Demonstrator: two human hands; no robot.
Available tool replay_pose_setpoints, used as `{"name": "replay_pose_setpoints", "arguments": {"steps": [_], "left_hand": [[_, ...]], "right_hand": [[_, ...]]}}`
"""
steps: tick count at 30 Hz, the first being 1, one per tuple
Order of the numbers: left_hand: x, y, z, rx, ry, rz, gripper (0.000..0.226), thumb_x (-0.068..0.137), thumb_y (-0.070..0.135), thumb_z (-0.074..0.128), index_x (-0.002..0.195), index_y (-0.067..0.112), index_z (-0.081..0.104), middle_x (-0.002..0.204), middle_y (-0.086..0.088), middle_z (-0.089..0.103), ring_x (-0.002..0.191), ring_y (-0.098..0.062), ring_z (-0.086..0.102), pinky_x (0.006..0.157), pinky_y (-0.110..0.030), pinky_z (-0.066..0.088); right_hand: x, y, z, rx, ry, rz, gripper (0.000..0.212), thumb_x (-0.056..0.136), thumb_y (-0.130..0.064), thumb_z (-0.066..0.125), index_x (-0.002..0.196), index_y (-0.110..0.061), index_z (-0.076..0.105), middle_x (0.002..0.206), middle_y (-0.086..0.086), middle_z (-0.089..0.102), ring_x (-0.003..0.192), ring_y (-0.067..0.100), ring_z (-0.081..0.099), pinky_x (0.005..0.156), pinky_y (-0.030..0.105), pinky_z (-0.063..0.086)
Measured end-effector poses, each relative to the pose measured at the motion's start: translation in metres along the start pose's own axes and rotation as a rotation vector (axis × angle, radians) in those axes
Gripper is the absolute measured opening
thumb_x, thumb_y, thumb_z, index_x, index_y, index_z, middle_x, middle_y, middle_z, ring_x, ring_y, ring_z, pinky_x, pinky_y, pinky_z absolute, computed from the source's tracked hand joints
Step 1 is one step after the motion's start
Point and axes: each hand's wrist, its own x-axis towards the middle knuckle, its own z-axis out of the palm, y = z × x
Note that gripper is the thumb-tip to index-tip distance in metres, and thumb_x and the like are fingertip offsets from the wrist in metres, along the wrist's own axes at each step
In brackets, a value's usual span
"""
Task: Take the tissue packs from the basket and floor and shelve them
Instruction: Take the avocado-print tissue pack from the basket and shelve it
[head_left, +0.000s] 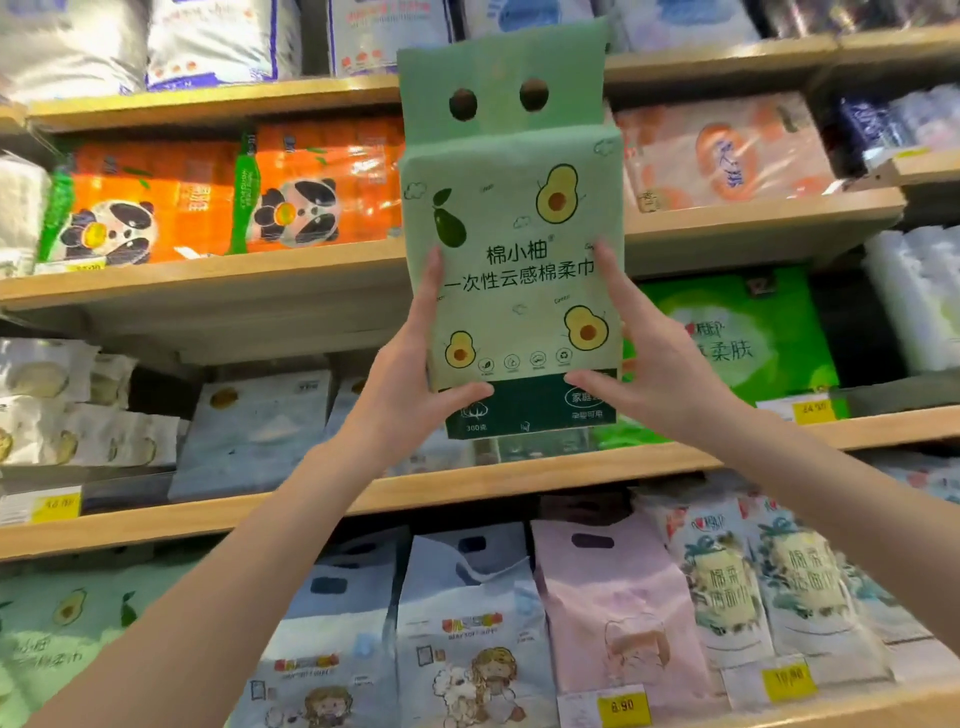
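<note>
Green avocado tissue pack (511, 223) stands upright at frame centre, clasped at its lower sides by left hand (415, 364) and right hand (644, 358), before wooden shelves (234, 270).

- The green avocado pack (511, 270) hides the middle of the wooden shelves (208, 280) and whatever stands behind it.
- The left hand (415, 374) and right hand (660, 364) cover the pack's lower side edges; most fingers are out of sight behind it.
- Both forearms run off the frame's edges.
- The yellow price tags (621, 705) are blurred, mostly unreadable.
- The top-row packs (218, 41) are cut off by the upper edge.
</note>
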Motion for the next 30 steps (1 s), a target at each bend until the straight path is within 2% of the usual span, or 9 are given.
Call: {"name": "replay_pose_setpoints", "arguments": {"steps": [2,5,9,12,16,20,23,27,30], "left_hand": [[0.014,-0.008,0.015,0.044,0.024,-0.009,0.117,0.074,0.008,0.074,0.141,0.045,-0.014,0.125,0.039,0.027,0.118,0.0,0.044,0.099,-0.032,0.044],[0.03,-0.02,0.036,0.115,0.041,-0.023,0.117,0.075,0.009,0.074,0.138,0.045,-0.018,0.136,0.019,0.033,0.12,-0.005,0.044,0.101,-0.035,0.041],[0.046,-0.04,0.06,0.161,0.044,-0.044,0.118,0.077,0.01,0.071,0.134,0.049,-0.024,0.149,0.003,0.032,0.131,-0.016,0.042,0.106,-0.048,0.039],[0.055,-0.056,0.076,0.193,0.033,-0.042,0.117,0.078,0.011,0.071,0.134,0.048,-0.025,0.152,0.002,0.027,0.134,-0.017,0.039,0.108,-0.048,0.036],[0.063,-0.076,0.093,0.173,-0.037,-0.082,0.117,0.08,0.01,0.068,0.127,0.057,-0.028,0.155,0.003,0.021,0.136,-0.014,0.035,0.109,-0.048,0.035],[0.067,-0.09,0.103,0.126,-0.143,-0.178,0.112,0.084,0.009,0.063,0.128,0.049,-0.032,0.154,0.004,0.022,0.122,-0.001,0.041,0.104,-0.03,0.036],[0.07,-0.094,0.102,0.081,-0.193,-0.225,0.11,0.086,0.009,0.061,0.133,0.042,-0.033,0.151,0.004,0.028,0.112,-0.001,0.047,0.095,-0.02,0.037],[0.075,-0.098,0.1,0.085,-0.241,-0.269,0.109,0.086,0.01,0.061,0.136,0.036,-0.032,0.147,-0.001,0.037,0.103,-0.004,0.052,0.092,-0.02,0.041],[0.075,-0.107,0.103,0.08,-0.254,-0.302,0.111,0.085,0.013,0.063,0.137,0.036,-0.032,0.145,-0.001,0.04,0.101,-0.009,0.054,0.091,-0.024,0.045]], "right_hand": [[0.008,0.024,0.003,0.006,0.008,-0.036,0.104,0.076,-0.011,0.07,0.144,-0.032,-0.006,0.156,-0.003,0.015,0.141,0.011,0.022,0.113,0.042,0.028],[0.019,0.055,0.011,0.026,0.01,-0.054,0.104,0.077,-0.011,0.07,0.145,-0.029,-0.005,0.157,-0.002,0.013,0.143,0.015,0.017,0.11,0.049,0.032],[0.027,0.089,0.025,0.065,0.013,-0.054,0.105,0.076,-0.01,0.07,0.145,-0.032,-0.007,0.157,0.001,0.013,0.144,0.019,0.014,0.115,0.049,0.022],[0.029,0.11,0.035,0.08,0.015,-0.027,0.106,0.076,-0.008,0.07,0.143,-0.035,-0.008,0.157,0.0,0.014,0.144,0.02,0.015,0.115,0.047,0.022],[0.029,0.132,0.049,0.079,0.002,0.008,0.107,0.074,-0.008,0.071,0.146,-0.031,-0.006,0.156,-0.001,0.016,0.143,0.02,0.02,0.114,0.046,0.024],[0.028,0.146,0.06,0.08,-0.046,0.064,0.111,0.072,-0.012,0.075,0.146,-0.032,-0.005,0.155,-0.005,0.02,0.138,0.015,0.029,0.111,0.043,0.032],[0.033,0.149,0.061,0.071,-0.076,0.098,0.112,0.07,-0.013,0.076,0.146,-0.033,-0.004,0.152,-0.005,0.027,0.132,0.016,0.038,0.11,0.037,0.034],[0.04,0.15,0.061,0.051,-0.133,0.164,0.113,0.07,-0.016,0.077,0.145,-0.036,-0.006,0.148,0.0,0.036,0.118,0.014,0.048,0.106,0.035,0.037],[0.043,0.151,0.063,0.03,-0.165,0.179,0.113,0.07,-0.017,0.077,0.145,-0.036,-0.006,0.147,0.0,0.037,0.113,0.011,0.048,0.102,0.032,0.04]]}}
